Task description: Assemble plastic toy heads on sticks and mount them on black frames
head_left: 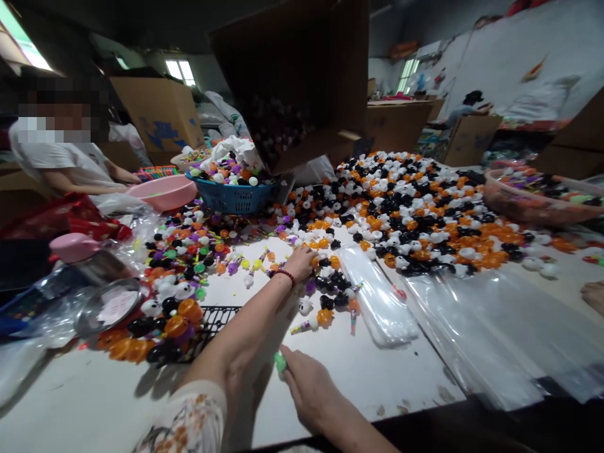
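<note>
My left hand (300, 263), with a dark red bead bracelet at the wrist, stretches forward to the near edge of the heap. Its fingers curl down among small plastic pieces; what they grip is hidden. Lower and nearer to me, my right hand (314, 384) is closed on a light green plastic piece (280, 362), which pokes out by the thumb. Between the hands and the bags lie a white ghost-face piece (305, 306), orange pumpkin piece (325, 317) and a thin multicoloured stick (302, 328). Black pieces (333, 281) cluster right of my left hand.
A large heap of white, black and orange pieces (410, 207) spreads behind. Clear plastic bags (377, 296) lie right. A tilted cardboard box (302, 69) looms over a blue basket (236, 196). Left are a black wire rack (219, 318) and pink-lidded flask (75, 248). A co-worker (70, 163) sits far left.
</note>
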Demonstrator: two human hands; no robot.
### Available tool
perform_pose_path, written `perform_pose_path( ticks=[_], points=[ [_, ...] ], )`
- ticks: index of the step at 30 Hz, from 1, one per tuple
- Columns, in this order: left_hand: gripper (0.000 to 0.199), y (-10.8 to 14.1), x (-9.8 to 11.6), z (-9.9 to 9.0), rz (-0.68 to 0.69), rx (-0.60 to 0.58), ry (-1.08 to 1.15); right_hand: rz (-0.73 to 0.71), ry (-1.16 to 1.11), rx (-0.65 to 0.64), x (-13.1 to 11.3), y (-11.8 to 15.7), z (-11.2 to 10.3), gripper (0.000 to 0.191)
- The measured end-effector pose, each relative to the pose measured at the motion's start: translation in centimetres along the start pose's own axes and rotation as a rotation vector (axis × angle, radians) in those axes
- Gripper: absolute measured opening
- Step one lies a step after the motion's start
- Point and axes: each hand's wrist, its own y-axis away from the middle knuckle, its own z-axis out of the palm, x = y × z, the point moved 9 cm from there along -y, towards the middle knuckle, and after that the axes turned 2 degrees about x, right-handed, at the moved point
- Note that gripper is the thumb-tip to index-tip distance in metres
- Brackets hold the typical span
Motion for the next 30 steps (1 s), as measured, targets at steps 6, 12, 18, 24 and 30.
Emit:
perform_pose_path(
  ticks=[6,12,18,24,30],
  points=[
    [0.02,-0.1,-1.3,2.7,-0.113,-0.064,-0.011,0.012,-0.084,0.068,1.3,0.1,0.1,0.049],
    [0.011,2.4,-4.2,0.5,-0.263,0.001,0.15,0.144,-0.293,0.072,1.9,-0.2,-0.6,0.045],
    [0.036,8.2,-3.4,-2.6,-0.334,0.125,0.538,0.368,-0.659,0.178,3.8,-0.3,-3.2,0.04],
    [0.036,16.4,0.6,-2.6,-0.472,0.052,1.34,0.427,-0.722,0.363,5.0,-0.8,-8.6,0.035],
    [0.024,20.0,3.0,-2.1,-0.516,0.016,1.355,0.319,-0.563,0.383,3.1,-1.5,-10.5,0.027]
  ],
)
